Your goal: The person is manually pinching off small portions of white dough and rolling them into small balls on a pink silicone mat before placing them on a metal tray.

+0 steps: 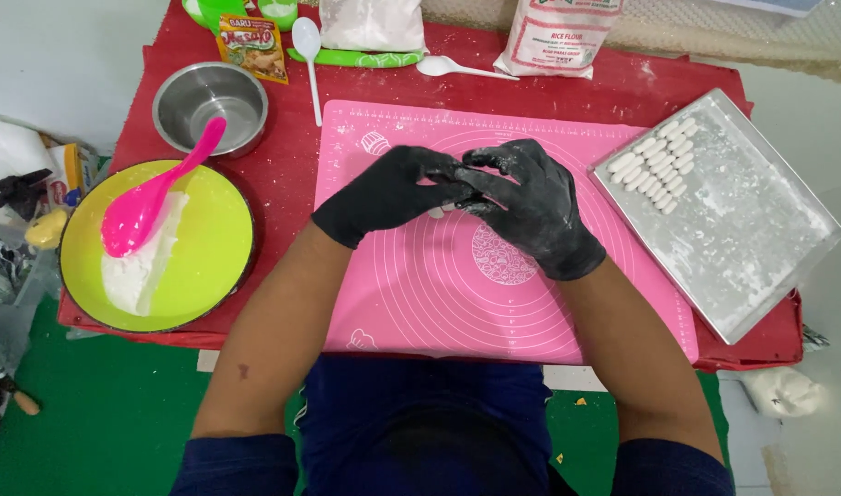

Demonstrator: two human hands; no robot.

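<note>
While both black-gloved hands meet over the pink silicone mat (457, 294), the left hand (388, 188) and the right hand (531, 207) are cupped narrow against each other, fingertips pressing a small pale piece of dough (437, 211) that peeks out just below where they join; how much of it they enclose I cannot tell. To shape it well, I would judge that light, even rolling pressure between the fingers matters, so the piece comes out like the others. To the right of the mat sits a floured metal tray (760, 266) with 2 rows of small white dough pieces (657, 163) at its far corner. To the left of the mat is a green bowl (209, 266) holding a white lump of dough and a pink spoon (150, 197), with a steel bowl (209, 106) beyond it. Past the mat's far edge lie 2 white spoons and a bag of flour (558, 37). All of it rests on a red cloth (283, 174), with green flooring below.
</note>
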